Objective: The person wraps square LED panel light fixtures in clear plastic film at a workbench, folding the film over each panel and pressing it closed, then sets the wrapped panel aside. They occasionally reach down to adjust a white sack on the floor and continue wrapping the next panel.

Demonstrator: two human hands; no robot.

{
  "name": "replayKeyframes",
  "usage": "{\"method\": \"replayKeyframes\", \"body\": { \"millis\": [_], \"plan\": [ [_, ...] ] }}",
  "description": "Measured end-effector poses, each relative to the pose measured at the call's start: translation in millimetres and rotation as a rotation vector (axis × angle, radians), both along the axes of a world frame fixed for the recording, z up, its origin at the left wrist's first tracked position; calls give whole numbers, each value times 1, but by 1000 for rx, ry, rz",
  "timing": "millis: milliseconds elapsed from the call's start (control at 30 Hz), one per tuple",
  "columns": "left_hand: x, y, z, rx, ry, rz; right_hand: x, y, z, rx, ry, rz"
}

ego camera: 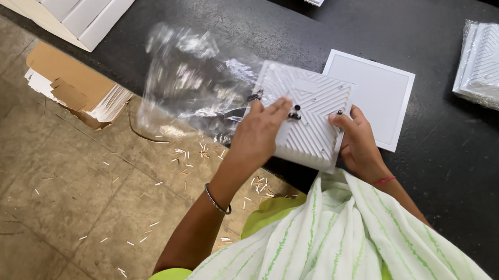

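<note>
Soft even daylight, perhaps slight blur

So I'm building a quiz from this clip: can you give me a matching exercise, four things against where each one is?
Things:
1. left hand
2. right hand
3. clear plastic bag
4. flat white panel

Places:
A. lying on the dark table, just right of the ribbed square
B. gripping the ribbed white square plate at its lower right edge
C. resting on top of the ribbed square
D. around the ribbed square's left end, over the floor

Pairs: 1-C, 2-B, 3-D, 4-A
</note>
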State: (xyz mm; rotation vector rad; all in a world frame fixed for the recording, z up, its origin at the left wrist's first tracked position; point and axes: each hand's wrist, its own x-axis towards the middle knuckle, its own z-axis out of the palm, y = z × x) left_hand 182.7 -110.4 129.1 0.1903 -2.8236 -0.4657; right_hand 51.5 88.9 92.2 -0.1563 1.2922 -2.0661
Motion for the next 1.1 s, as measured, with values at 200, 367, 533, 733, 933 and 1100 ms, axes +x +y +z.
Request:
{"method": "replayKeyframes", "body": {
  "millis": [200,367,533,733,933,1100],
  "plan": [
    [-10,-13,12,29,50,146,-5,1,-2,134,151,146],
    [-20,-2,14,48,-63,16,3,-11,-10,35,-8,90],
    [2,-27,17,42,-41,147,-12,-13,-12,-11,-53,-37],
    [20,-37,25,198,1,56,-27,-17,-6,-71,4,-132],
    [7,-32,27,209,-31,35,-16,-25,3,-55,92,-62],
    [-6,-30,17,236,-196,38,1,-38,5,-64,1,-68]
  ]
}}
